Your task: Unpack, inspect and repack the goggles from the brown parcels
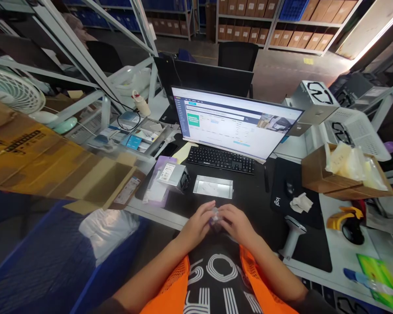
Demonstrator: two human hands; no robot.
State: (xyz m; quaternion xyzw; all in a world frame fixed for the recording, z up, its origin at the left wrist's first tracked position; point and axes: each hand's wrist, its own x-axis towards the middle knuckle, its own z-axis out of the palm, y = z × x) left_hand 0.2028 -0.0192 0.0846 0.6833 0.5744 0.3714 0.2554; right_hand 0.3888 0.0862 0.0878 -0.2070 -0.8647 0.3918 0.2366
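Observation:
My left hand (pixel 198 226) and my right hand (pixel 238 223) meet at the desk's front edge, close to my body. Between their closed fingers is a small item in clear plastic (pixel 216 216); the fingers hide most of it, so its kind is unclear. Just beyond my hands lies a shallow open box part (pixel 213 187), whitish inside. Left of it, a small grey box (pixel 175 175) with a white label and black print sits partly over a purple-edged sheet or folder (pixel 157 187).
A monitor (pixel 229 126) and black keyboard (pixel 220 159) stand behind. To the right are a barcode scanner (pixel 292 237), mouse (pixel 289 187), crumpled tissue (pixel 301 203), tape dispenser (pixel 345 220) and carton of packets (pixel 317 170). An open carton (pixel 101 185) and blue bin (pixel 39 257) are left.

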